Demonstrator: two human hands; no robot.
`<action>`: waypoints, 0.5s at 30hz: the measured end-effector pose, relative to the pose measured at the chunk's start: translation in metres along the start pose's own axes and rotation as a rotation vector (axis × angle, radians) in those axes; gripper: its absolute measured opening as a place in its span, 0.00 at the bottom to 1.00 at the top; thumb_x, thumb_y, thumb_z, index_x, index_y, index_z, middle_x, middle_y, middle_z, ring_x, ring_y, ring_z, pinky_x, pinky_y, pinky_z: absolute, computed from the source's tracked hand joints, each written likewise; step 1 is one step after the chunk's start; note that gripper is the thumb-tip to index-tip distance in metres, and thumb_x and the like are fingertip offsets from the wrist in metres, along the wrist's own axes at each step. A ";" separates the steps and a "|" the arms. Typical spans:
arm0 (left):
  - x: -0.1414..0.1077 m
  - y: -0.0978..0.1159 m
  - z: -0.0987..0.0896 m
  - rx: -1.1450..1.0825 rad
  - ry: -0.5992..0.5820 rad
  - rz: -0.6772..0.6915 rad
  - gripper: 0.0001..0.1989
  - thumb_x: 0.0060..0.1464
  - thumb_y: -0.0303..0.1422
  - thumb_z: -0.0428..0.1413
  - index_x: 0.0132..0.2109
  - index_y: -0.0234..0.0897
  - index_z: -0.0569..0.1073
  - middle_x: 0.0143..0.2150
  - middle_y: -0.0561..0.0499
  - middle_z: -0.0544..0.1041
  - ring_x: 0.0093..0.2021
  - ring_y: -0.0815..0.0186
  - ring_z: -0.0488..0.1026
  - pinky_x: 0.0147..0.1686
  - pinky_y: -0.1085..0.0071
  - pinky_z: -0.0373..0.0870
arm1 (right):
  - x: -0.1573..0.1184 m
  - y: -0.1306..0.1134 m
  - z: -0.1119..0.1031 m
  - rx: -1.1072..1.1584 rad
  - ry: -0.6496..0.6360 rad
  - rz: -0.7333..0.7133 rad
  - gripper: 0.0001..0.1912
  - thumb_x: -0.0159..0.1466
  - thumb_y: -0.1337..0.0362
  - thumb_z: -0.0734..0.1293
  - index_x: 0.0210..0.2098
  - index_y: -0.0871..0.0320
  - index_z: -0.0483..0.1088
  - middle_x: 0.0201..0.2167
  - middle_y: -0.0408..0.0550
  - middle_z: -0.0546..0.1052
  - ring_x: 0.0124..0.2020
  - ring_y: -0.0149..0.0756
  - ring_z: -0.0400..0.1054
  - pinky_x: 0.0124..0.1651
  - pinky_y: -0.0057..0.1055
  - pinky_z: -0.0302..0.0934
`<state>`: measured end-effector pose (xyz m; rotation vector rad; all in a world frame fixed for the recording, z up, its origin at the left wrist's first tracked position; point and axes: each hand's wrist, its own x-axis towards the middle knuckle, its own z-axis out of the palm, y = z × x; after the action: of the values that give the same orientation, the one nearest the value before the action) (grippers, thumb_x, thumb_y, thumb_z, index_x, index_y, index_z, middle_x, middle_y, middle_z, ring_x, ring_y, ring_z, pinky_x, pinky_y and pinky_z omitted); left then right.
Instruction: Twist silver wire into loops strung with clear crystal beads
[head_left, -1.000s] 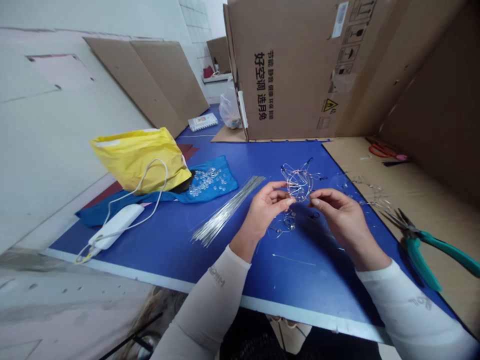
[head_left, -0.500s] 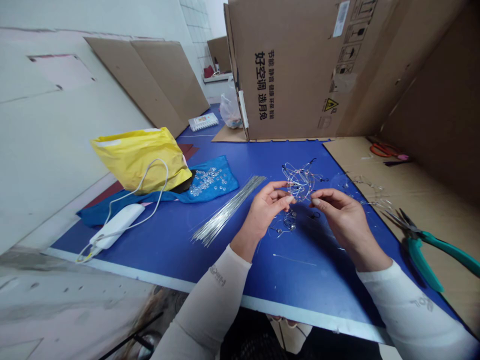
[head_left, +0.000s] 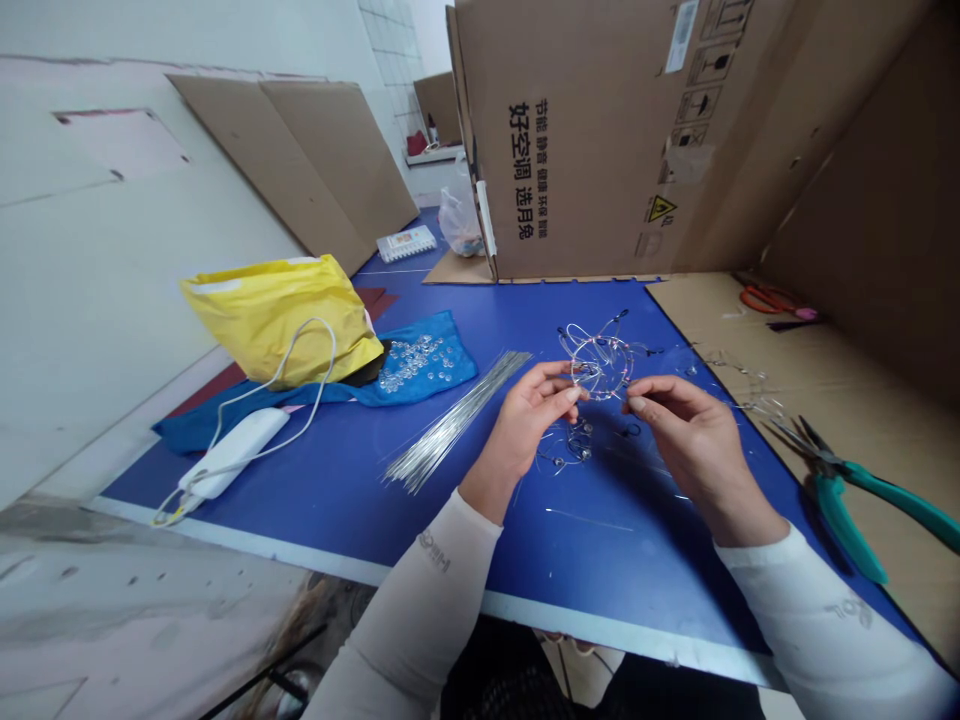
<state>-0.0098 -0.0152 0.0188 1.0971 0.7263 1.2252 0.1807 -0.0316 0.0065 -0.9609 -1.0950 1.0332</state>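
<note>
Looped wire frame (head_left: 600,365): roundish, no clear long axis, lower edge pinched in the grip of the left hand (head_left: 534,420), the nearer hand. Right hand (head_left: 701,440): just beside the frame, fingertips closed together; any hold on a strand too fine to tell.

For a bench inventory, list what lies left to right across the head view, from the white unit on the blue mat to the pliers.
white plastic unit → silver wire rods → left hand → wire frame → right hand → green-handled pliers
</note>
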 end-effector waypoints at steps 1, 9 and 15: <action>0.000 0.001 0.000 -0.005 -0.001 -0.008 0.17 0.54 0.34 0.65 0.50 0.37 0.74 0.37 0.50 0.79 0.31 0.71 0.71 0.37 0.70 0.67 | 0.000 0.000 0.000 0.001 -0.001 -0.001 0.07 0.54 0.62 0.77 0.33 0.51 0.79 0.31 0.42 0.78 0.32 0.33 0.70 0.39 0.33 0.66; 0.002 0.003 -0.002 -0.170 -0.034 -0.126 0.17 0.52 0.34 0.66 0.48 0.36 0.75 0.36 0.49 0.78 0.33 0.70 0.72 0.36 0.70 0.67 | -0.005 -0.005 0.001 -0.006 -0.058 -0.038 0.07 0.57 0.59 0.76 0.35 0.51 0.78 0.32 0.44 0.78 0.33 0.35 0.71 0.39 0.35 0.68; 0.002 0.003 -0.003 -0.276 -0.048 -0.194 0.16 0.52 0.32 0.66 0.46 0.35 0.74 0.35 0.50 0.78 0.32 0.70 0.72 0.34 0.71 0.66 | -0.006 -0.007 0.002 0.044 -0.065 -0.004 0.07 0.56 0.60 0.77 0.34 0.50 0.79 0.32 0.43 0.78 0.33 0.35 0.70 0.39 0.34 0.67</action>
<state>-0.0131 -0.0129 0.0207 0.8064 0.5924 1.0924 0.1789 -0.0388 0.0126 -0.8947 -1.1227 1.0876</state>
